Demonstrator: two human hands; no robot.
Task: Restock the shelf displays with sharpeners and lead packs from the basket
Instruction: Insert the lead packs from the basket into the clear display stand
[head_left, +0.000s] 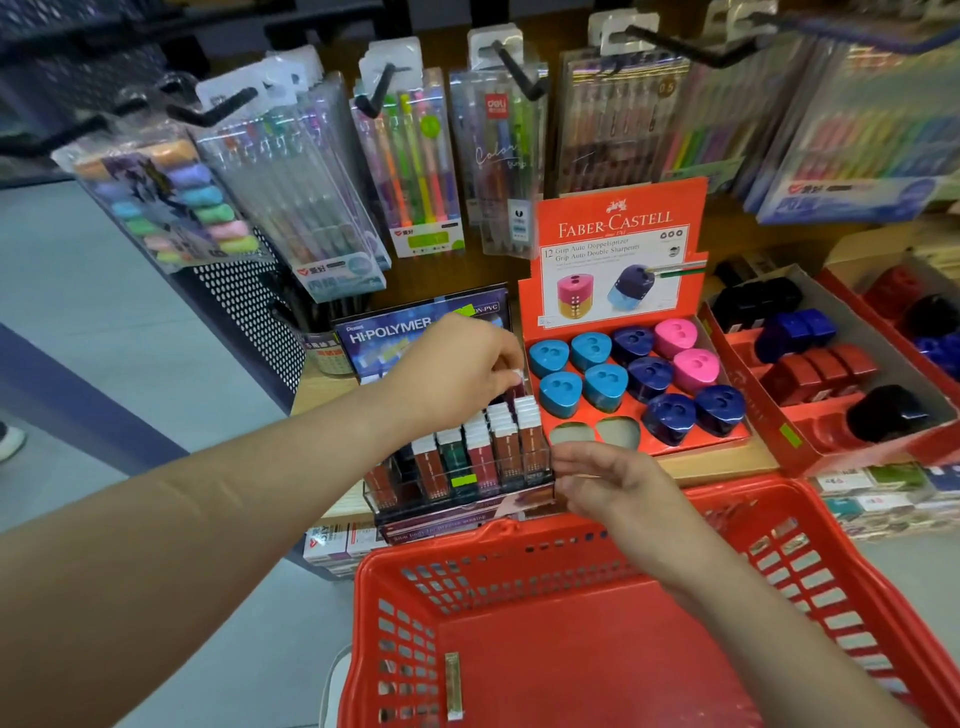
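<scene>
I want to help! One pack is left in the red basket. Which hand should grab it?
Probably the right hand: it only touches the clear display, just above the basket holding the last pack. The left hand is busy pinching a lead pack.

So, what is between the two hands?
Head view: rows of dark red lead packs in a clear plastic rack stand between the left hand and the right hand.

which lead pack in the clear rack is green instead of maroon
The dark green lead pack in the front row of the clear rack; maroon packs stand on both sides of it, and only it is green.
</scene>
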